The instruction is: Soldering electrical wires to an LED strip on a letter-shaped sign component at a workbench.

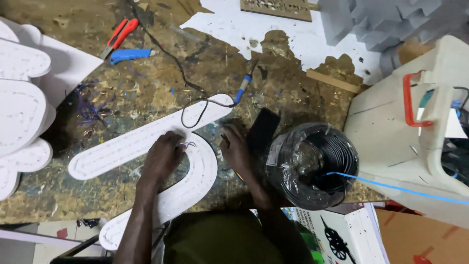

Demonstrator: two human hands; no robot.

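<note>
A curved white foam letter shape point(127, 146) with rows of small dots lies on the stained workbench point(146, 88). My left hand point(163, 156) rests on its inner bend, fingers pinching thin purple wires point(188, 144). To the right, my right hand point(234, 149) lies with fingers curled on the bench at the shape's edge; whether it holds anything I cannot tell. A soldering iron point(243, 88) with a blue grip lies above, its black cord looping over the shape.
A wrapped coil of black cable point(312, 166) stands right of my right hand, a blue strand leading off it. Red-handled pliers point(119, 36) and a blue cutter point(129, 55) lie at top left. More white foam shapes point(22, 102) sit left; a white stand point(410, 142) is right.
</note>
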